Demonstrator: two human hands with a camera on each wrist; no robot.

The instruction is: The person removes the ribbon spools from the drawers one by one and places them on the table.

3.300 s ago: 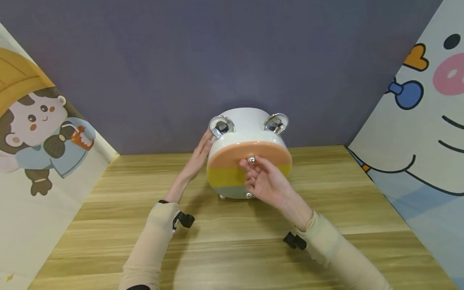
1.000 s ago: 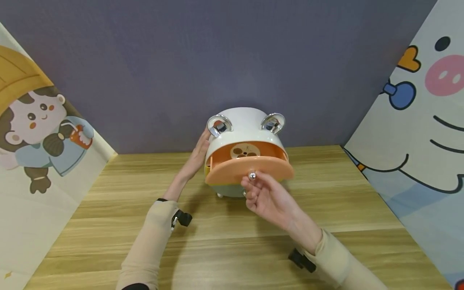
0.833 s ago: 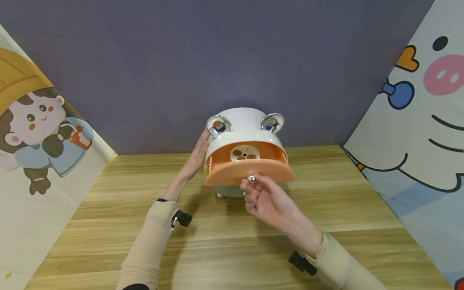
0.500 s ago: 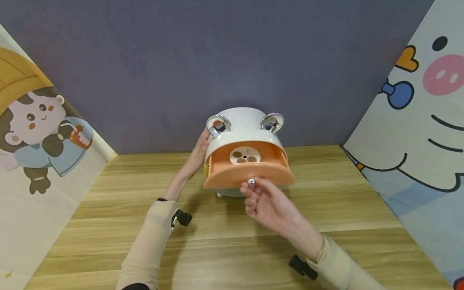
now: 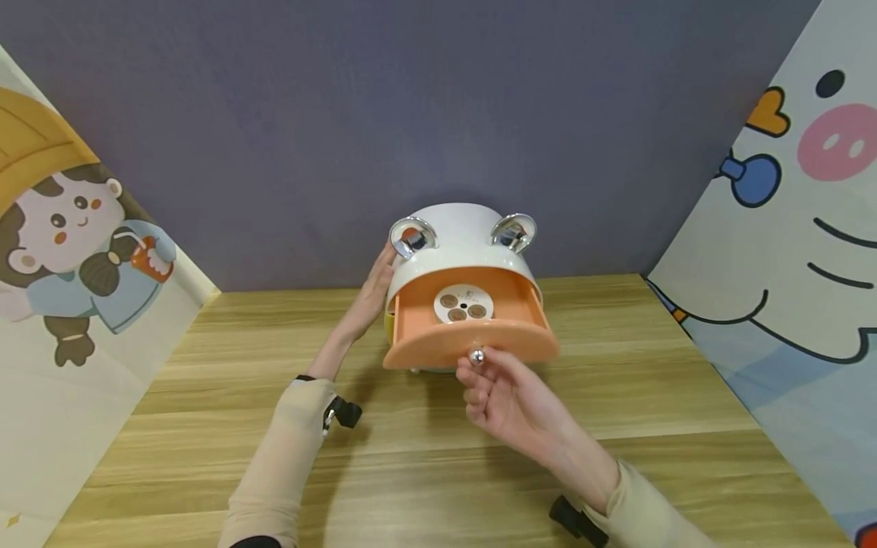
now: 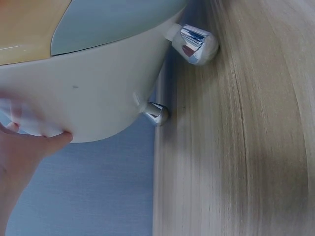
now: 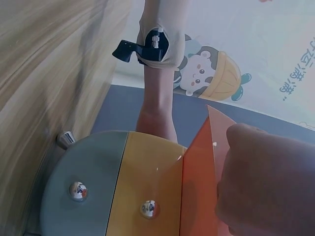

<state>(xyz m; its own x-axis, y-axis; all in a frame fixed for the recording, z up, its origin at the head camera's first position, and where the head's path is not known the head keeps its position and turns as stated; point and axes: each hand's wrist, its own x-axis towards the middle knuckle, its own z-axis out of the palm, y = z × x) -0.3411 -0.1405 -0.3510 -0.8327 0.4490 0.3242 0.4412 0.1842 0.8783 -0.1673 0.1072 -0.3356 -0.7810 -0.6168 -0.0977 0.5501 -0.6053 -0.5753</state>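
Observation:
A round white drawer box [image 5: 462, 240] with two silver ears stands on the table against the back wall. Its top orange drawer [image 5: 425, 346] is pulled well out and holds a white disc [image 5: 467, 294] with brown circles. My right hand [image 5: 524, 415] pinches that drawer's silver knob [image 5: 477, 356] between thumb and finger. My left hand [image 5: 366, 308] rests along the box's left side, its fingertips partly behind an ear; in the left wrist view its thumb touches the white shell. Below, the yellow drawer [image 7: 140, 172] and grey-green drawer [image 7: 88, 157] are closed in the right wrist view.
Silver feet [image 6: 197, 45] carry the box on the wood-grain table [image 5: 411, 479]. A grey-blue wall [image 5: 438, 114] rises right behind it. Cartoon-printed panels stand at the left [image 5: 123, 396] and right [image 5: 726, 266].
The orange drawer, closed at first, has slid out toward me with my right hand on its knob, uncovering the disc. My left hand has stayed on the box's side.

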